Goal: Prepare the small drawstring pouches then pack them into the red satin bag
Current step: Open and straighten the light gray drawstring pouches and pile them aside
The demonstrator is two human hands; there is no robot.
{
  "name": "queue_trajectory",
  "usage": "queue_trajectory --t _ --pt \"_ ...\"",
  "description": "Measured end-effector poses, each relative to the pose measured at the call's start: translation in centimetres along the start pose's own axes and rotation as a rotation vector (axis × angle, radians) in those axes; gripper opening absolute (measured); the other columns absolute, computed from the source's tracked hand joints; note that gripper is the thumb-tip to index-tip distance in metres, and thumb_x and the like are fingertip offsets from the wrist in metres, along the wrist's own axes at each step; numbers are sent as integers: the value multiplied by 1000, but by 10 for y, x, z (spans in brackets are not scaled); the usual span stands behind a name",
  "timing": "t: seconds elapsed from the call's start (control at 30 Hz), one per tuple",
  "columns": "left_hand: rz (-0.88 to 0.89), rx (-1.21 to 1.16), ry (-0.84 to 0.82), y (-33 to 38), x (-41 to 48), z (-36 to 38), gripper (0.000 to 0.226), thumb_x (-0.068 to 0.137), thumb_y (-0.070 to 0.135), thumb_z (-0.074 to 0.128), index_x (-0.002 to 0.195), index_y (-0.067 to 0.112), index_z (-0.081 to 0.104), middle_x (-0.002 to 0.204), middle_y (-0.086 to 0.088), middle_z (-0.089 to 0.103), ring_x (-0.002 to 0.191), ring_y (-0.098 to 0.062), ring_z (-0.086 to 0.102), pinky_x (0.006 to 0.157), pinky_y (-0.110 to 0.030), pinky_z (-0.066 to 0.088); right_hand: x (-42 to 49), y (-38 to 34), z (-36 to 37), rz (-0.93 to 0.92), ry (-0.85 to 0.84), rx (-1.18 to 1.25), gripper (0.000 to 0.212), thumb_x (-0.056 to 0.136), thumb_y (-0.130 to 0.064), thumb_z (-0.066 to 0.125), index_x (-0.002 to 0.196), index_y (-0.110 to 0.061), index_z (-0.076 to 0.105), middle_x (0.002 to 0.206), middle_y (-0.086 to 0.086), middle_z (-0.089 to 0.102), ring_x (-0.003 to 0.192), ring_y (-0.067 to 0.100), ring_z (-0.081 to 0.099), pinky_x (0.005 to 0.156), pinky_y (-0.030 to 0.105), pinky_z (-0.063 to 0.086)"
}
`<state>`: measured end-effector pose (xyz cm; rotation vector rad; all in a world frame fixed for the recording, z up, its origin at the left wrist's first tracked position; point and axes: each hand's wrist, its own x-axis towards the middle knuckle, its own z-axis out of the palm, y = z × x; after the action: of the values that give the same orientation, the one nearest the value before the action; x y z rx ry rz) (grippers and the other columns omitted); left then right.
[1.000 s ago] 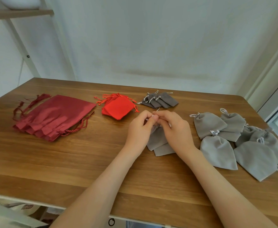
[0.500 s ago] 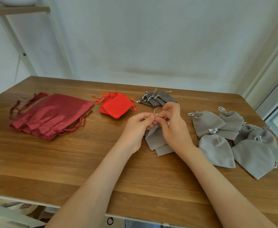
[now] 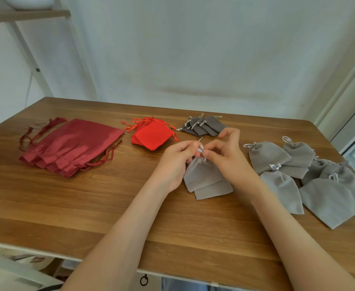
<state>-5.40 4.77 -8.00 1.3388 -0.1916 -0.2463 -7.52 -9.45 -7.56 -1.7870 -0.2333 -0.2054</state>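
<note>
Left hand (image 3: 175, 162) grip pinches drawstring (image 3: 200, 150) at gathered neck of grey velvet pouch (image 3: 201, 173); right hand (image 3: 228, 162) grip pinches same drawstring just beside it. Pouch lies mid-bench (image 3: 88, 206) on second pouch (image 3: 212, 191). Probably knotting: keep neck cinched, pull ends evenly. Red satin bag (image 3: 71, 145) at far left.

Matt grey cloth pouches (image 3: 202, 175), glossy satin bags (image 3: 71, 147), smooth wooden table (image 3: 88, 206).
</note>
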Motion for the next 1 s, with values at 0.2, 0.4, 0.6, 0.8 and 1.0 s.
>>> queue_trajectory --t 0.2,0.4,0.6,0.8,1.0 --pt "-24 170 -111 8 -4 -6 18 91 12 60 79 20 72 74 6 67 74 -9 57 69 -20 44 0 4 -2 -14 4 -65 42 91 5 53 97 -23 22 78 9 60 68 8 54 65 16 45" --pt "271 702 63 1 -7 -4 11 87 13 66 86 22 72 52 23 52 52 4 44 53 -11 31 -1 11 2 -76 -19 -336 37 93 5 45 99 -25 22 86 7 57 74 14 57 68 23 46" --pt "433 976 112 -3 -6 -4 13 87 9 62 90 20 68 65 15 38 66 6 45 61 -9 33 -3 8 4 -137 -80 -479 33 95 0 44 101 -25 24 88 2 55 72 12 57 61 20 44" --pt "405 817 57 1 -4 -7 12 89 19 64 94 25 71 79 24 59 77 2 53 67 -9 38 0 7 -4 -152 -40 -387 43 94 3 44 96 -35 24 87 3 56 76 10 57 67 21 46" --pt "288 524 54 2 -5 -5 22 91 20 61 108 33 58 81 10 68 76 3 60 67 -14 43 0 5 -3 -177 -23 -319 47 93 7 44 95 -36 25 86 6 53 81 22 58 76 38 51"
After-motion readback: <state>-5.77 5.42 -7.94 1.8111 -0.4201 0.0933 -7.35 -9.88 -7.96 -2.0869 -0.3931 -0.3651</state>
